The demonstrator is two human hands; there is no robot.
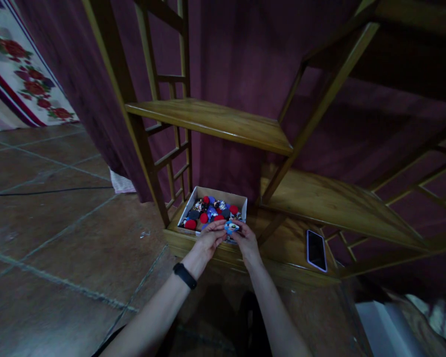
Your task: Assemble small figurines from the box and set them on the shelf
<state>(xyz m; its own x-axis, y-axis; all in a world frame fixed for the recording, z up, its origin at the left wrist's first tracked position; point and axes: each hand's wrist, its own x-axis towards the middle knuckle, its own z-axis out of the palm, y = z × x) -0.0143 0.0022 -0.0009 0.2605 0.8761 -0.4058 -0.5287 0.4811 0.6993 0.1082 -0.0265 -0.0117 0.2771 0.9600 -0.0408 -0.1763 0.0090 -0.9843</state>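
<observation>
Small blue toy [231, 227]: found above the near right corner of the box [223, 194], between the fingertips of both hands. Grip: left hand [209, 239] and right hand [246, 240] both pinch it, one from each side; neither is clearly nearer. The toy lies directly within the grip, right of the left fingertips and left of the right ones. Its long axis appears to run from hand to hand, though finer detail is too small to confirm. Inside the box: red pads [203, 217] and other small toys, jumbled. The box stands on the bottom shelf [282, 246]; a phone [316, 251] lies well to its right.
</observation>
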